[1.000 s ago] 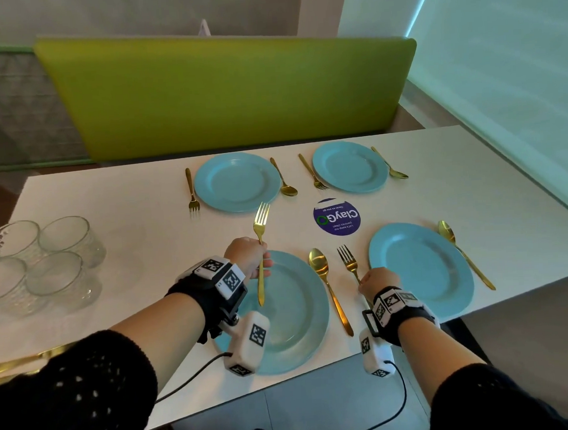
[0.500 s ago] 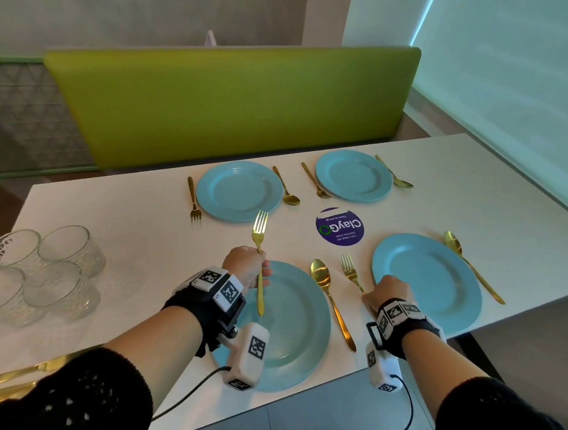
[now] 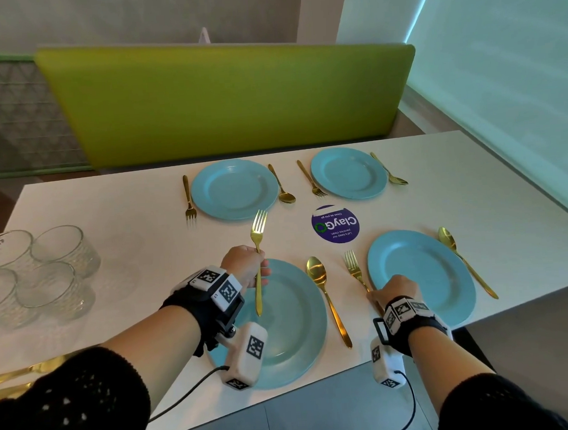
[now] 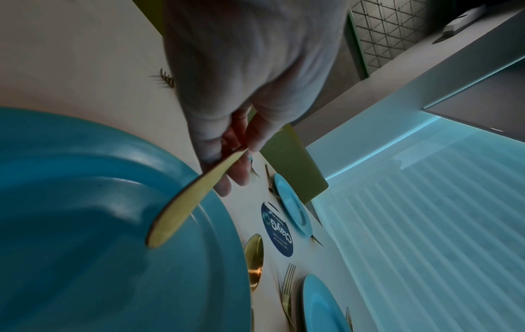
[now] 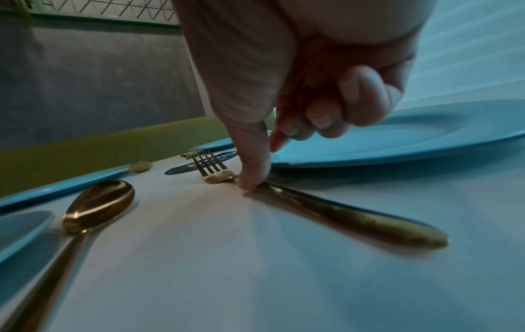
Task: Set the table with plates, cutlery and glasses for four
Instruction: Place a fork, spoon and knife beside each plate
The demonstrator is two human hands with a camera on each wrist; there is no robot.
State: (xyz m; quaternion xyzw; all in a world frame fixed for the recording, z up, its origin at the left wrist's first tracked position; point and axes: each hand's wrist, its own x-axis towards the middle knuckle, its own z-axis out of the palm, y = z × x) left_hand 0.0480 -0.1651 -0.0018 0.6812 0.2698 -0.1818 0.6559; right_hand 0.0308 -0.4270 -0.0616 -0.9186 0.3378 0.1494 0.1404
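Observation:
My left hand (image 3: 245, 263) grips a gold fork (image 3: 258, 236) by the middle of its handle. The fork hangs over the far left rim of the near-left blue plate (image 3: 297, 347), tines pointing away. In the left wrist view the fork's handle end (image 4: 187, 202) sticks out over that plate (image 4: 85, 224). My right hand (image 3: 393, 289) is down on a second gold fork (image 3: 354, 267), which lies flat left of the near-right plate (image 3: 422, 272). In the right wrist view the thumb (image 5: 250, 179) presses the neck of this fork (image 5: 355, 218), the forefinger bends close above it, and the other fingers are curled.
A gold spoon (image 3: 323, 289) lies between the two near plates. Two far plates (image 3: 234, 189) (image 3: 348, 172) each have a fork and a spoon beside them. Several glasses (image 3: 46, 272) stand at the table's left. A purple sticker (image 3: 335, 224) marks the middle. A green bench back (image 3: 229, 98) lies beyond the table.
Both hands stay where they were: the left still holds its fork over the plate and the right stays on the lying fork. The head view has lifted slightly.

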